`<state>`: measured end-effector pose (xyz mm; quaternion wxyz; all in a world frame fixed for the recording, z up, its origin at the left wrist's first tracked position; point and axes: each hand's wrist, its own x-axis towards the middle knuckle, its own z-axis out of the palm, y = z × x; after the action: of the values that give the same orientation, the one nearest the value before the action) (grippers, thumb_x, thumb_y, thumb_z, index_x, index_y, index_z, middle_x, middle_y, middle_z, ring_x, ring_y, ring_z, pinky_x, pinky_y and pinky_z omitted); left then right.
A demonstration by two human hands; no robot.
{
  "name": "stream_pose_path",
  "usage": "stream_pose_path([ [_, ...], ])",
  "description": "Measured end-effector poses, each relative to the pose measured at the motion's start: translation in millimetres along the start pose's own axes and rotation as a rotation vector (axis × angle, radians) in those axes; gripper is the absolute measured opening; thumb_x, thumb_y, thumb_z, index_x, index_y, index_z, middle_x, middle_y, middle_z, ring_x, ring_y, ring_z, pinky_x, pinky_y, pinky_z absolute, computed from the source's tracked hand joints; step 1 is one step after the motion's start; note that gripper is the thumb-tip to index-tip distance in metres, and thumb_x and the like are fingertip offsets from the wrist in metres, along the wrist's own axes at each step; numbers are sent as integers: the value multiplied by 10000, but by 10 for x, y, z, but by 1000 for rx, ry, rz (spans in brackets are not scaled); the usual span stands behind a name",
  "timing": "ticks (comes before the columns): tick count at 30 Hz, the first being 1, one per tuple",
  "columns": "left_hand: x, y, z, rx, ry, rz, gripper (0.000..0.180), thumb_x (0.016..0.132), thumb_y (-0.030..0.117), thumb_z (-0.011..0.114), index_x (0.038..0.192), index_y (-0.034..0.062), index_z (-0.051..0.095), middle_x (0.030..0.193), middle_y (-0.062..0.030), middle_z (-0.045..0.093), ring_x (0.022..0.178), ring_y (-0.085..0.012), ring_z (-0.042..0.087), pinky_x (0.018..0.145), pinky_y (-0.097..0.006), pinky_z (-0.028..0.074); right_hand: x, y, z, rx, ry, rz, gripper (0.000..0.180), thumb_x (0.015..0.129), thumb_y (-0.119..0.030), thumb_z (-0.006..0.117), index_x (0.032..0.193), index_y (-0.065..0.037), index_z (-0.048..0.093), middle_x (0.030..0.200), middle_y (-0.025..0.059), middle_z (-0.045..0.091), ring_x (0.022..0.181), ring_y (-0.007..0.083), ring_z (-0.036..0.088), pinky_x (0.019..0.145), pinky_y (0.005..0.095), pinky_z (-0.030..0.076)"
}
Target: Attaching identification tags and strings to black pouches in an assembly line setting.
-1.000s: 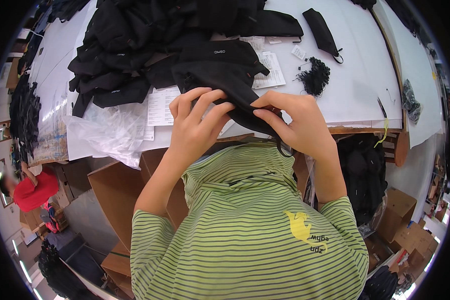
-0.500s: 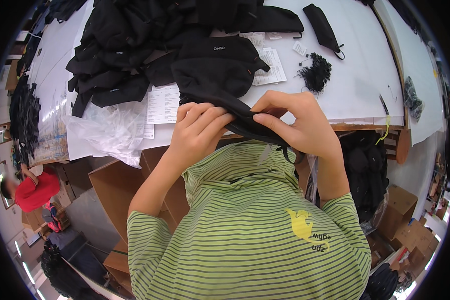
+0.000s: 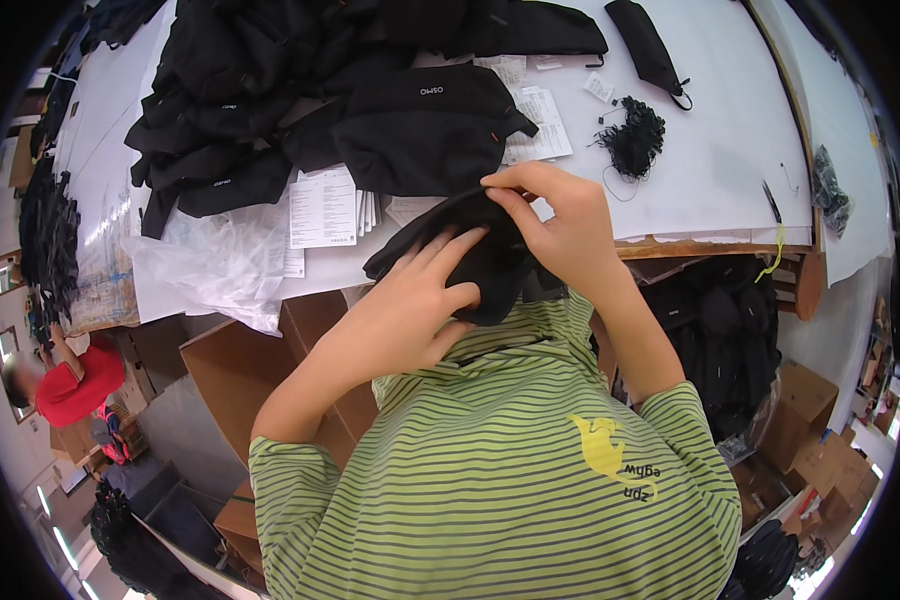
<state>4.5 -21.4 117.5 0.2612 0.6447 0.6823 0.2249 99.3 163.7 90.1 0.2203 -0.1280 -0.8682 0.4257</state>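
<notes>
I hold a black fabric pouch against my chest, just off the near edge of the white table. My left hand lies flat on its front, fingers spread over the cloth. My right hand pinches the pouch's top edge between thumb and fingers. A green striped shirt with a yellow print fills the lower part of the view.
A heap of black pouches covers the table's far left, with paper sheets and clear plastic bags beside it. A bundle of black cords and one long pouch lie right. Cardboard boxes stand below; a person in red is far left.
Both hands have drawn the pouch off the table edge toward my chest. My left hand slid from the top edge down onto its front; my right hand still pinches the top.
</notes>
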Motion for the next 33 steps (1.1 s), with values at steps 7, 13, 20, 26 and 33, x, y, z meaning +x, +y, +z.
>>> stream_pose_path([
  [7,-212,-231,96,-214,-232,-134,226,809,165,663,992,52,595,1240,-199,544,1163,-361,498,976,-406,387,-347,395,-55,642,-451,407,650,771,-203,749,1343,-75,469,1273,85,545,1133,214,527,999,325,380],
  [13,-319,-509,210,-632,-317,-371,302,916,244,564,1096,8,506,877,-124,612,794,-254,579,751,-314,440,-931,579,-101,295,-668,344,523,773,-366,744,1164,-57,589,1135,110,604,1055,261,562,953,344,408],
  [20,-432,-622,243,-794,-267,-528,341,932,265,560,1131,-1,480,949,-69,533,876,-143,463,797,-276,392,-1079,736,-9,349,-224,536,291,896,-268,621,750,-17,591,595,62,533,583,138,522,588,247,387],
  [26,-615,-728,232,-772,-138,-537,305,920,219,564,1124,3,496,944,-66,543,879,-140,467,826,-263,392,-621,508,-533,546,-582,644,385,817,-311,713,1017,-47,517,760,34,556,690,148,481,658,241,397],
  [33,-645,-776,206,-763,-153,-521,251,907,180,568,1081,9,508,881,-76,544,824,-150,467,782,-277,402,-450,270,-810,75,-613,454,480,740,31,661,1148,-70,428,905,76,528,844,194,527,813,308,435],
])
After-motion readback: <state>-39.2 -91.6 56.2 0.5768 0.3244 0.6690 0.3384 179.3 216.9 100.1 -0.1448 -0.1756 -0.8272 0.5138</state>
